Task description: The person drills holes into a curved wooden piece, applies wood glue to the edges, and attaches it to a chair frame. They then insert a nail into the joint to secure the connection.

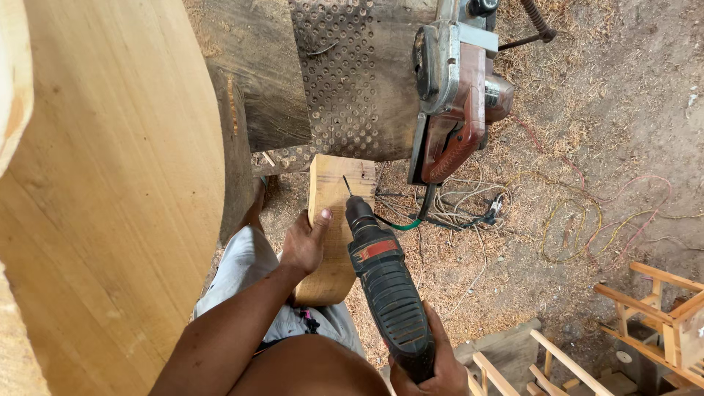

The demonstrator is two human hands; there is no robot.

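My left hand [304, 242] grips the side of a pale curved wooden block [334, 198] that stands propped against my leg. My right hand [433, 367] is closed on the handle of a black and red electric drill [385, 286]. The thin bit of the drill [347, 185] touches the upper face of the block, just above my left thumb.
A large light wooden panel [110, 205] fills the left. A belt sander [455, 81] rests on a dark perforated bench [352, 73] above. Tangled cables [557, 220] lie on the sawdust-strewn ground. Small wooden frames [653, 315] stand at the lower right.
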